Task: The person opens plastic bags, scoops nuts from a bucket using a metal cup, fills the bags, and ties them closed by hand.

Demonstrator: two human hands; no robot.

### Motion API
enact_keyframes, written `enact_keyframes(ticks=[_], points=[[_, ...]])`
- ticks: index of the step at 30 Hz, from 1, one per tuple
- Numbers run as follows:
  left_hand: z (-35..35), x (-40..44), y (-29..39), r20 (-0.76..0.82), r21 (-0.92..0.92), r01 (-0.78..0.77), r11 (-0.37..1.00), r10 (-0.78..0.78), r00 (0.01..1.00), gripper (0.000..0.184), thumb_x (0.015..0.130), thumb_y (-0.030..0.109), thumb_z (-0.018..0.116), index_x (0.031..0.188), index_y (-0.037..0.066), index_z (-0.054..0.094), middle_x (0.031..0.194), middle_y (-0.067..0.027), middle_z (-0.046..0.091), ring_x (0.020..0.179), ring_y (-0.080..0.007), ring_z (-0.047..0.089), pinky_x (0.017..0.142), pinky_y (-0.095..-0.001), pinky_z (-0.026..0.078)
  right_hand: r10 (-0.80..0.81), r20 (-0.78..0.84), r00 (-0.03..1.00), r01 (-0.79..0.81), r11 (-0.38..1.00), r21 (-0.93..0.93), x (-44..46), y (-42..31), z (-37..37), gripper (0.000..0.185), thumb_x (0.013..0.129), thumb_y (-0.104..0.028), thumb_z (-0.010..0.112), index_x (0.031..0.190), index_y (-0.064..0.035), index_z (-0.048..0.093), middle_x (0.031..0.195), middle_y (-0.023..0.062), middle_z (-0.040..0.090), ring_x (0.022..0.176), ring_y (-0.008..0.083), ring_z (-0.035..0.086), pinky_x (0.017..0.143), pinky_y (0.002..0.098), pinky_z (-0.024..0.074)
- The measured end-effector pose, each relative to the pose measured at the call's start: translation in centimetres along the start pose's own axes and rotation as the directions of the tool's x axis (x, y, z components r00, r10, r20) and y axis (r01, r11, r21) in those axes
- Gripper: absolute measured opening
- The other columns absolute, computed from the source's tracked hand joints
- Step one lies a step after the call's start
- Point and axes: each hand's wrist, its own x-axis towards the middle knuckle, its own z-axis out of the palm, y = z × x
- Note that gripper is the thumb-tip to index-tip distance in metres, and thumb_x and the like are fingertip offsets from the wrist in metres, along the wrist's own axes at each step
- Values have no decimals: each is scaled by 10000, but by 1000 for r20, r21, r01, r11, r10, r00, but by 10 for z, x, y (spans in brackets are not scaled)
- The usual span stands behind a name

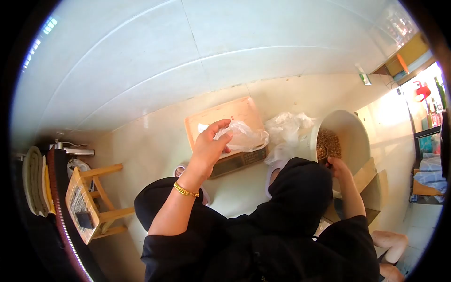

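My left hand (213, 141), with a gold bracelet on the wrist, is closed at the near end of a clear plastic bag (242, 136). Beneath the bag is an orange tray (199, 123) on a scale (238, 162) with a keypad. On the right, my right hand (334, 167) reaches to the mouth of a pale bucket (354, 136) lying tilted towards me. Its fingers are closed on the rim of a small round scoop (322, 151) filled with brown grains. More brown grains (331, 141) lie inside the bucket.
Crumpled clear bags (284, 127) lie between the tray and the bucket. A wooden stool (101, 207) stands at the left, beside folded cloths (35, 181). Below the bucket is an open cardboard box (371, 188). Another person's bare leg (390, 242) shows at the lower right.
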Motion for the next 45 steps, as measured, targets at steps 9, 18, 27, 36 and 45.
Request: enact_keyframes(ticks=[9, 18, 27, 36, 45], points=[[-6, -2, -8, -14, 30, -34, 999, 35, 999, 407, 906, 190, 544, 1263, 3, 489, 1284, -75, 507, 800, -101, 507, 666, -240, 448, -129, -16, 991, 120, 861, 494, -67, 14, 3, 205, 903, -284, 562, 894, -87, 506, 732, 58, 485, 652, 221, 510, 643, 384, 490], [-6, -1, -13, -22, 46, -37, 998, 38, 999, 424, 890, 195, 560, 1258, -4, 491, 1245, -75, 532, 686, -86, 489, 631, -237, 443, -702, -290, 651, 208, 532, -821, -49, 13, 19, 229, 827, -207, 597, 904, 8, 582, 699, 92, 573, 673, 283, 595, 599, 417, 488], [-12, -8, -7, -21, -1, -100, 995, 99, 995, 440, 884, 202, 568, 1264, -5, 488, 1223, -58, 547, 622, -84, 478, 619, -234, 442, -126, -219, 968, 219, 848, 482, -79, 16, -8, 305, 887, -341, 577, 764, -87, 460, 705, 71, 465, 646, 235, 449, 616, 349, 455], [-17, -15, -4, -22, -15, -114, 993, 114, 993, 431, 865, 193, 582, 1241, -6, 512, 1165, -91, 562, 597, -98, 493, 588, -246, 458, -577, -95, 811, 516, 630, 581, -136, -11, 6, 285, 940, -321, 499, 763, -97, 485, 752, 40, 533, 734, 196, 536, 668, 342, 492], [-21, -15, -3, -34, -32, -106, 994, 105, 994, 443, 875, 223, 577, 1254, 4, 505, 1063, -54, 576, 580, -89, 455, 573, -237, 428, -665, 245, 706, 476, 701, 530, -257, -94, 96, 246, 942, -270, 494, 778, -90, 529, 842, 65, 599, 808, 214, 579, 751, 336, 485]])
